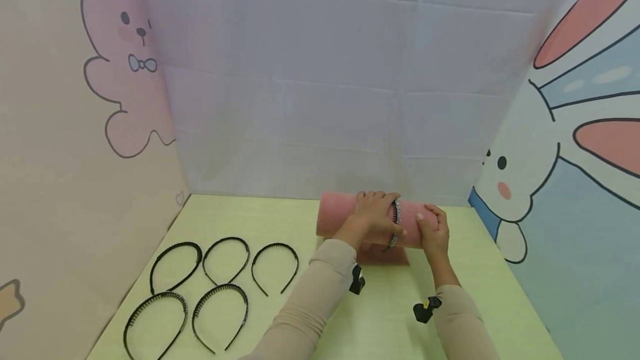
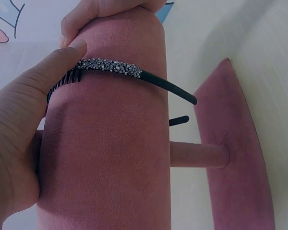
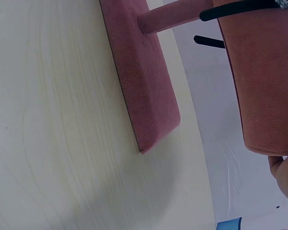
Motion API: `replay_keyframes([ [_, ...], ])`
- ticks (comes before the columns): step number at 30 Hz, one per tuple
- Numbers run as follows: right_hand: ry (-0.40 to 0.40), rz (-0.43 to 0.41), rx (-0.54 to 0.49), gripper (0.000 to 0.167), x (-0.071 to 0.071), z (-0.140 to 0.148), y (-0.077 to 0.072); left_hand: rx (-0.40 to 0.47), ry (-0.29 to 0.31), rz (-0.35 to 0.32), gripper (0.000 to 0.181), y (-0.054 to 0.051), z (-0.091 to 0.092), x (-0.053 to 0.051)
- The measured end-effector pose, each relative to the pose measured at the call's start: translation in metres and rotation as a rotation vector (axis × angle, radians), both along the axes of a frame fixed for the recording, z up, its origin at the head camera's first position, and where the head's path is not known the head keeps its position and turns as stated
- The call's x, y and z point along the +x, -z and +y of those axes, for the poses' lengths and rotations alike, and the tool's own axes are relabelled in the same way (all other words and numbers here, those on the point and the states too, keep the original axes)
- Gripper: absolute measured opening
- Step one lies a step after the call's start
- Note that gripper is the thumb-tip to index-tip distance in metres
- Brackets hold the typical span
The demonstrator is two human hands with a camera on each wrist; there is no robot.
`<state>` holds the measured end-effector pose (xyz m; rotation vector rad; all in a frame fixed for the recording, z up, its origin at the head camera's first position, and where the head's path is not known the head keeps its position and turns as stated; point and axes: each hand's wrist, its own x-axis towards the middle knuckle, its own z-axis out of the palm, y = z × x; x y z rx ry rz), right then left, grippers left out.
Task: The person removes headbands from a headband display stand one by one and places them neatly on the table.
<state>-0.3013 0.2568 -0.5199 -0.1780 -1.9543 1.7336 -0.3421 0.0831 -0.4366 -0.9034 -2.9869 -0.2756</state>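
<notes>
A pink plush headband stand (image 1: pixel 334 215) lies crosswise at the back of the table: a thick roll on a short post, with a flat base (image 2: pixel 237 143). Around the roll sits a black toothed headband (image 2: pixel 110 66) with a glittering silver band; its two plain tips stick out below the roll. My left hand (image 1: pixel 372 213) reaches over the roll, fingers on top, and holds the headband with the thumb at its glittery part. With my right hand (image 1: pixel 434 232) I grip the roll's right end, fingers curled round it.
Several black headbands lie on the left of the pale table (image 1: pixel 310 326), among them a front-left one (image 1: pixel 185 315), a front one (image 1: pixel 246 315) and a back-right one (image 1: pixel 296 263). A white sheet (image 1: pixel 320 126) hangs behind; cartoon-printed panels flank both sides.
</notes>
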Motion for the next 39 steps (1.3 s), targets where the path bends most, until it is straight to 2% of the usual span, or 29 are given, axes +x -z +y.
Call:
replay_keyframes([
  [5,-0.004,-0.009,-0.008,0.036,0.001,-0.001,0.003,-0.008,0.003,-0.010,0.095,0.003,-0.008,0.003],
  [12,-0.003,0.000,-0.017,0.036,0.000,-0.003,0.004,0.019,-0.002,0.025,0.097,0.004,-0.020,0.007],
  [19,-0.003,-0.007,-0.031,0.036,-0.001,-0.003,0.003,0.051,0.000,0.054,0.097,0.007,-0.028,0.006],
  [24,-0.019,0.007,-0.046,0.038,0.002,-0.003,-0.005,0.065,-0.001,0.068,0.097,0.007,-0.034,0.005],
  [31,-0.023,0.018,-0.033,0.038,0.017,-0.013,-0.026,0.057,0.008,0.127,0.099,0.009,-0.042,0.007],
  [39,-0.017,0.020,-0.031,0.038,0.018,-0.015,-0.029,0.076,0.016,0.184,0.100,0.014,-0.051,0.006],
])
